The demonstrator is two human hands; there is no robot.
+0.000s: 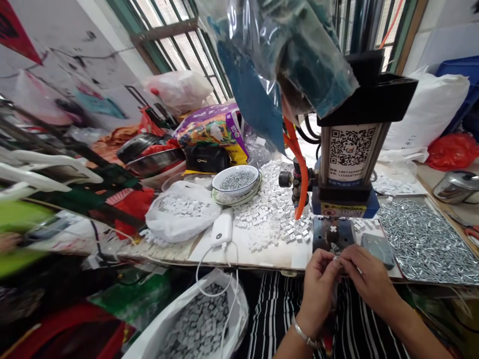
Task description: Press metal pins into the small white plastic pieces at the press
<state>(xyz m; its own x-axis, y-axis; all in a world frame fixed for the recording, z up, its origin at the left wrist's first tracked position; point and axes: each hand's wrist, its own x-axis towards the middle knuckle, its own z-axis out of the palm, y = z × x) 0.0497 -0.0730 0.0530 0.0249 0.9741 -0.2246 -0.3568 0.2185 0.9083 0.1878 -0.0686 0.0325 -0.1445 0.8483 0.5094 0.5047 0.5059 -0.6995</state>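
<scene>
Both my hands meet at the table's near edge, just below the small press machine (350,149). My left hand (319,284) is closed in a pinch on a small white piece. My right hand (364,276) is closed too, its fingertips touching the left's, holding something too small to name. On the press's dark base plate (332,233) sits a small white part. A heap of small white plastic pieces (271,209) lies left of the press. A metal tray of silver screws (422,242) lies to the right.
A bowl of screws (236,183) and a white bag of pieces (181,212) stand at the left. A white power bank (222,228) with cable lies near the edge. An open bag of finished pieces (198,324) sits below the table. A hanging plastic bag (277,55) dangles overhead.
</scene>
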